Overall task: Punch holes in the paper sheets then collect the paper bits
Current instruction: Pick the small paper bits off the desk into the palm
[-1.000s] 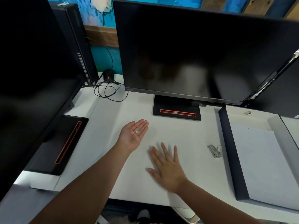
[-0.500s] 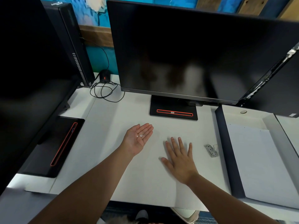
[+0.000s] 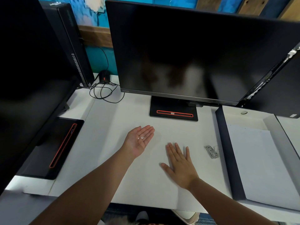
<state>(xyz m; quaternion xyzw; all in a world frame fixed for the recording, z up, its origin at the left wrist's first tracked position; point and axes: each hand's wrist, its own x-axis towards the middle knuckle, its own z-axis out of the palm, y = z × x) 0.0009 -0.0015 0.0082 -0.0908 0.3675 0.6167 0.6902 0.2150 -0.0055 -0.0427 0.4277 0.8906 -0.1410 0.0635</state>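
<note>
- The left hand [image 3: 139, 142] is turned palm up just above the desk [image 3: 100, 127], fingers straight and close together, slightly cupped, gripping nothing.
- A few small white paper bits [image 3: 140, 138] lie loose in the middle of that upturned palm, near the base of the fingers.
- The right hand [image 3: 180, 164] lies palm down with its fingers straight and spread. It rests flat on a large white sheet [image 3: 142, 181] that covers the middle of the desk, and it holds nothing.
- The two hands are near each other but apart. The right hand is lower in the view and to the right of the left, so the paper bits sit up and to the left of the right hand's fingertips.
- A small metal hole punch [image 3: 211, 151] lies on the desk to the right of the right hand, untouched, just beside the dark wall of a shallow box [image 3: 227, 151].
- A stack of white paper [image 3: 259, 159] lies in that box.
- A dark monitor [image 3: 186, 51] stands behind the hands.
</note>
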